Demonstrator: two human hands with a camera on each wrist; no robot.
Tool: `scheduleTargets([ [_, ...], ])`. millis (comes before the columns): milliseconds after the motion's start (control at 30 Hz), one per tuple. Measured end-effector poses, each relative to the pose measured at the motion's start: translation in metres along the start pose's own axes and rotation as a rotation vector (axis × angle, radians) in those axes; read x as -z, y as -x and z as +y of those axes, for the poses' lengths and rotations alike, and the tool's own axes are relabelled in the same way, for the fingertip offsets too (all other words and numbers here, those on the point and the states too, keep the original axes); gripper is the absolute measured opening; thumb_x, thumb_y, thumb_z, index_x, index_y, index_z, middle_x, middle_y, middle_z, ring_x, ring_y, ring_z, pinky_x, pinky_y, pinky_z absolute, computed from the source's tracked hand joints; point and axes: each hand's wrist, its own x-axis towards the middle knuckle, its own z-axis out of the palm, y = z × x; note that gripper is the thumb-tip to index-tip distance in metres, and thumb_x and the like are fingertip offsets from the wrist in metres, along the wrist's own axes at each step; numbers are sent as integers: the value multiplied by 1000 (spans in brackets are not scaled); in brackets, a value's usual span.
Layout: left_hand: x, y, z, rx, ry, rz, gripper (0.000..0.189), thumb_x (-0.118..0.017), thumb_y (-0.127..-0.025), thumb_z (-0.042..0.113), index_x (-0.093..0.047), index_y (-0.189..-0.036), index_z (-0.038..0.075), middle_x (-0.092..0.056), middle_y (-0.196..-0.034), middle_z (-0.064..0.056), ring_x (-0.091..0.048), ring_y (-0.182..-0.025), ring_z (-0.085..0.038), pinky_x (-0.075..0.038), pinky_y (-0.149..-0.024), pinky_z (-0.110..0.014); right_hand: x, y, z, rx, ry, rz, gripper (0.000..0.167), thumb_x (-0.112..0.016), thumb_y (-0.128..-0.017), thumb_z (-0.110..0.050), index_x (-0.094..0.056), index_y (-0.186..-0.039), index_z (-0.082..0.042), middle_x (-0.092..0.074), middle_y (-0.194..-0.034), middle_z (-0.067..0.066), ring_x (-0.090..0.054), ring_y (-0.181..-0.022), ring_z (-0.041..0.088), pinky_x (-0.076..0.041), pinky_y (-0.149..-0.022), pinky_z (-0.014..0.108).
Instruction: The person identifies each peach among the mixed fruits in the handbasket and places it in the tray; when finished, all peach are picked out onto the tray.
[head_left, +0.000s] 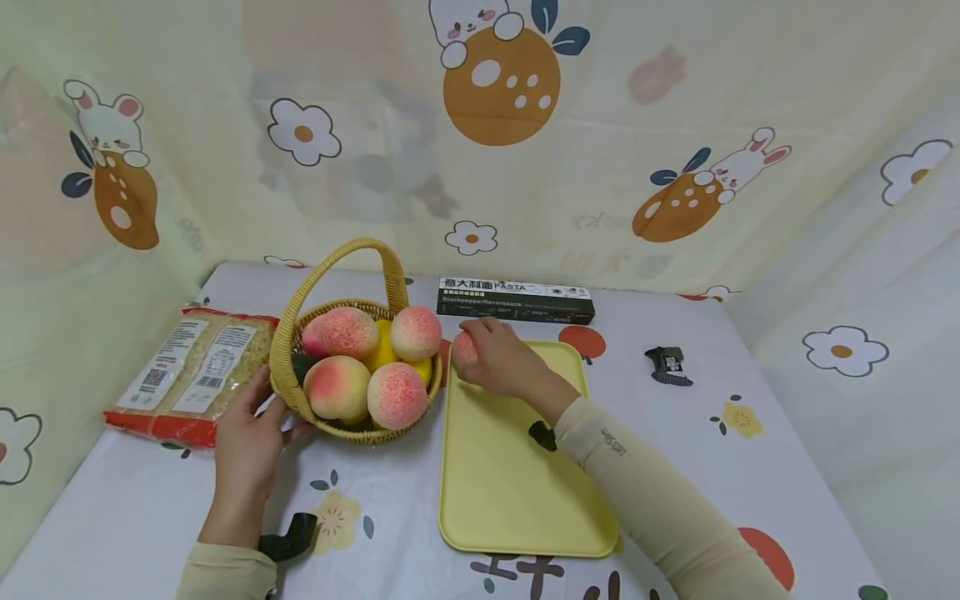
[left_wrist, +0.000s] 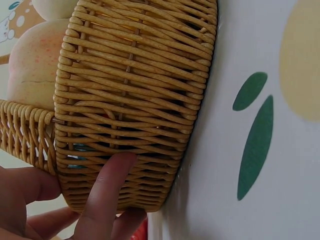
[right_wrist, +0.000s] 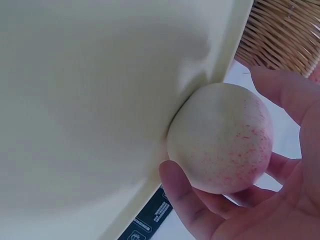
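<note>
A peach (right_wrist: 220,137), pale with a speckled pink side, is in my right hand (head_left: 498,358), thumb on one side and fingers on the other. It sits at the far left corner of the yellow tray (head_left: 517,500), by the rim; whether it bears on the tray I cannot tell. Left of the tray stands a woven basket (left_wrist: 130,90) with an arched handle, holding several peaches (head_left: 337,387), something yellow (head_left: 381,348) and a partly hidden dark green thing. My left hand (head_left: 247,450) touches the basket's left outer wall, with extended fingers (left_wrist: 102,197) against the weave.
A clear bag of pale grains (head_left: 213,362) with red ends lies left of the basket. Behind the tray is a black-and-white pasta box (head_left: 516,302). A small black object (head_left: 667,367) lies at the right. A printed curtain hangs along the table's back and sides.
</note>
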Motion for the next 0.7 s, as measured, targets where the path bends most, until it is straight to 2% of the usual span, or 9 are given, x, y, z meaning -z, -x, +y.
scheduleTargets([
  [333, 0, -1, 1, 10, -7, -6, 60, -58, -109, 38, -37, -164, 37, -43, -168, -4, -55, -134, -23, -64, -74, -20, 9, 10, 2, 7, -37, -3, 81, -77, -94, -34, -39, -162, -13, -41, -165, 19, -42, -151, 40, -41, -124, 57],
  [533, 1, 0, 1, 12, -20, -5, 60, -57, -110, 36, -35, -165, 37, -42, -168, -4, -54, -135, -23, -63, -74, -19, 19, 27, 4, 9, -57, -9, 82, -79, -94, -34, -38, -162, -15, -40, -165, 18, -41, -151, 41, -42, -123, 59],
  [700, 1, 1, 2, 11, -16, -13, 60, -56, -110, 35, -35, -166, 36, -42, -169, -4, -56, -135, -22, -64, -76, -20, 34, 44, 4, 54, -56, 4, 85, -82, -93, -36, -39, -162, -13, -42, -164, 19, -42, -150, 43, -42, -122, 59],
])
